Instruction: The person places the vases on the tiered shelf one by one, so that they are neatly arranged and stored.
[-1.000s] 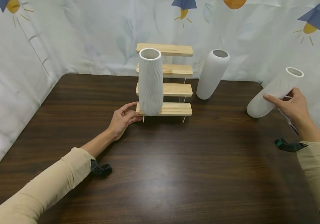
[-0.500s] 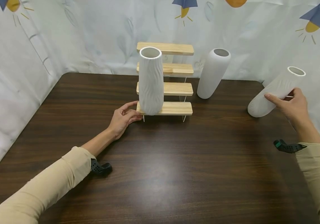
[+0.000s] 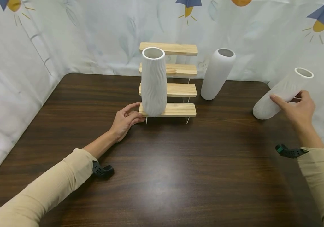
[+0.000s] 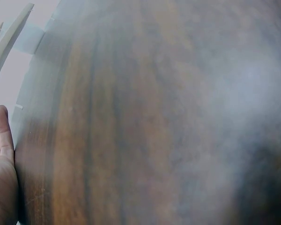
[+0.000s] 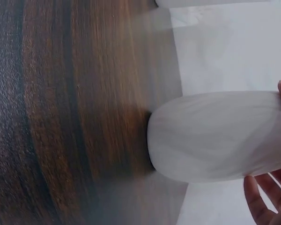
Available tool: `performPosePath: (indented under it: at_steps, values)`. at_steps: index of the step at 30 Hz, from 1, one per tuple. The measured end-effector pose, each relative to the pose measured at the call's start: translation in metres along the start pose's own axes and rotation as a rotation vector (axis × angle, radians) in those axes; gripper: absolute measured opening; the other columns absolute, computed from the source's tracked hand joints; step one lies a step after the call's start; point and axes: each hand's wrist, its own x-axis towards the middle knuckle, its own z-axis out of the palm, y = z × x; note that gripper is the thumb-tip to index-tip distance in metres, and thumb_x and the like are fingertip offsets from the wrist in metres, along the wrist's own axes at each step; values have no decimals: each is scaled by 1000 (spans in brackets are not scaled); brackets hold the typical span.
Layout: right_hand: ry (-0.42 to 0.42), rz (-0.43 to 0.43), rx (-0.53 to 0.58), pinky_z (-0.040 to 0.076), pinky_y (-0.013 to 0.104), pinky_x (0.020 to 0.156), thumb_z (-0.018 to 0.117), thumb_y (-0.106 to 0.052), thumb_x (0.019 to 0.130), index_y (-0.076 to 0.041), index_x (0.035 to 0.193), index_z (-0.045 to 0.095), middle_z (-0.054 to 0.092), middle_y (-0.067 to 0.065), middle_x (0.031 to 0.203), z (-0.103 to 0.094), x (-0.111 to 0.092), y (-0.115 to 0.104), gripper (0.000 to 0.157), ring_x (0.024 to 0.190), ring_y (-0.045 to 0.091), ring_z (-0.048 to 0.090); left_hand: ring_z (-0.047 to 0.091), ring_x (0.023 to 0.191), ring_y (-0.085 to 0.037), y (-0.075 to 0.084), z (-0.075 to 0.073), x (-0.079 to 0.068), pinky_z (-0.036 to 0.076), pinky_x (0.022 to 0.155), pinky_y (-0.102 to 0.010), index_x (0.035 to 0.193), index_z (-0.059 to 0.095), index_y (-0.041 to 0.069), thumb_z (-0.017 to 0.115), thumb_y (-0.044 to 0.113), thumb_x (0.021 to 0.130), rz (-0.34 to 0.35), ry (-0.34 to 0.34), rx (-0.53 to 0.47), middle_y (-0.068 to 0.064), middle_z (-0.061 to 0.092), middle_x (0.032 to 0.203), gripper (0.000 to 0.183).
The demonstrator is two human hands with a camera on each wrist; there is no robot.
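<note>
My left hand [image 3: 124, 123] pinches the left end of the lowest step of a four-tier wooden display stand [image 3: 181, 109], thumb in front and fingers reaching behind. On that step, at its left side, a tall white ridged vase [image 3: 154, 85] stands upright. At the table's right, my right hand [image 3: 299, 107] grips another white textured vase [image 3: 275, 99] around its middle, thumb on the near side. Its base touches the table in the right wrist view, where fingers [image 5: 256, 199] show at the vase's edge. Only part of the left hand shows in the left wrist view.
A smooth white vase [image 3: 218, 74] stands at the back, right of the stand. The dark wood table [image 3: 162, 170] spreads toward me. A white patterned curtain [image 3: 99, 37] hangs behind and on both sides.
The head view shifts slightly, so the stand and vases appear a little further right. The right forearm and wristband shift slightly left. Both hands keep their holds.
</note>
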Motion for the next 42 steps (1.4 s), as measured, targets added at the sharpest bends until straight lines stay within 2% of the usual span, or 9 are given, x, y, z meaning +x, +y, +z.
performPosePath:
  at_steps: [9,17,24,31,42]
  values:
    - [117,-39,118,36,15,74,90,-27,75,-33,98,55,53,-18,93,7,-6,2,42,87,-5,49,72,91,-18,0,1,1,62,88,-29,150,44,-3,57,-2,101,-9,4,6,-3,72,102,51]
    - [152,-94,126,34,14,76,92,-26,73,-33,95,55,54,-17,86,5,-11,-7,43,83,-4,49,73,91,-18,1,0,0,61,88,-29,150,43,-3,56,-2,101,-15,9,8,-3,72,99,51]
    - [147,-105,161,36,14,76,92,-21,72,-32,93,57,56,-17,86,4,-21,-23,42,83,-4,51,72,93,-18,1,0,0,61,88,-29,150,44,-2,56,-2,102,-8,4,6,-2,72,101,50]
    - [77,-125,212,46,9,70,91,-13,72,-27,98,62,60,-13,91,3,-37,-46,41,86,0,54,73,91,-17,1,1,-2,61,87,-28,150,43,-3,55,-1,102,-5,14,19,-2,71,100,50]
    - [-6,-244,293,54,7,69,90,-1,71,-19,104,66,64,-7,98,8,-57,-76,45,88,6,59,73,92,-16,0,0,0,61,88,-28,150,43,-2,53,0,103,2,0,17,-1,72,99,48]
